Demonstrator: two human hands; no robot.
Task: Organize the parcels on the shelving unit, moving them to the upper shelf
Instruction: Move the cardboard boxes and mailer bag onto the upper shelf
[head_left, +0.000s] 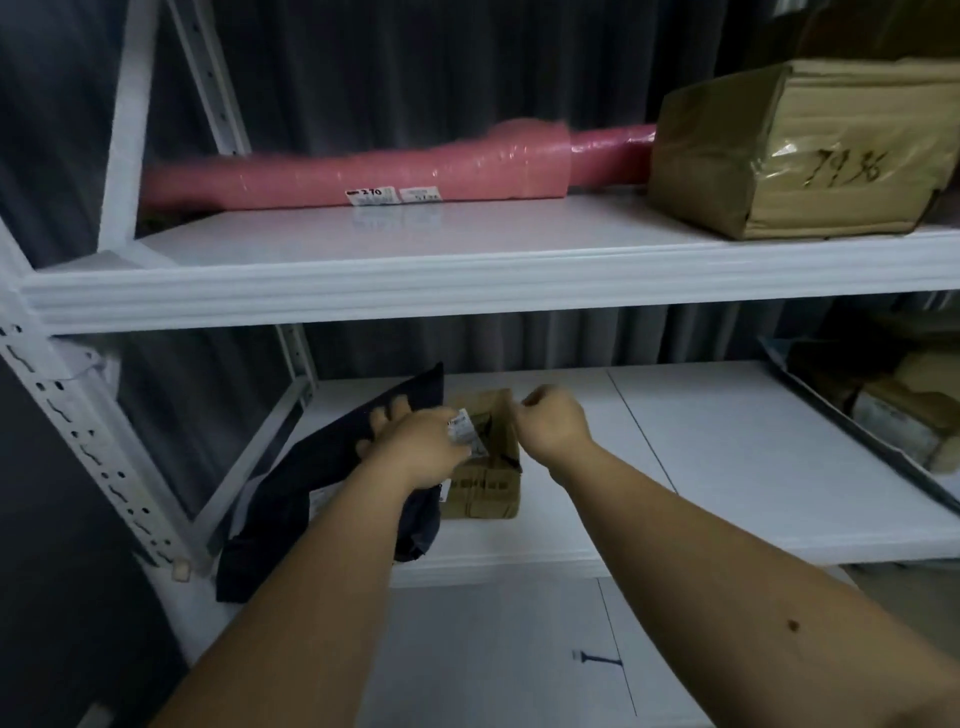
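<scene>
Partly hidden: small box (485, 467) | left hand (415, 452) seemingly grips dark bag (332, 467)

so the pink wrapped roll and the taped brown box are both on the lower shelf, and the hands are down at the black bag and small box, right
Not quite: the head view shows the pink wrapped roll and taped brown box on the upper shelf. Both hands are indeed down at the black bag and small box.

A pink roll (363, 174) and a tan box (789, 156) top the white shelving (467, 291); below lie a black bag (332, 478) and a brown parcel (485, 483).
</scene>
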